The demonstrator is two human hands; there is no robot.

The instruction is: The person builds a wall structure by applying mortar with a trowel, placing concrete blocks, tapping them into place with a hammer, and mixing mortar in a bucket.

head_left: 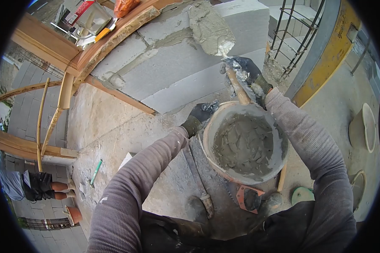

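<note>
While the trowel (239, 87) is reaching across the end of the block wall (190, 74), its blade is carrying a thick, ridged slab of mortar (209, 27); whether it is touching the blocks, I cannot tell. The gloved right hand (251, 70) is closing its fingers around the wooden handle near the neck. A tilting blade or a slipping, smeared grip could be sending that wet load down the wall. The gloved left hand (202, 113) is resting at the rim of the round bucket (279, 143); whether it is pinching it, I cannot tell, but a hard pull could be tipping the grey, lumpy mix (244, 145). Smooth, pale blocks are meeting at rough seams. Farther out, thin rods are forming a rebar cage (297, 36), and an orange-handled handsaw (242, 198) is lying near the bucket.
</note>
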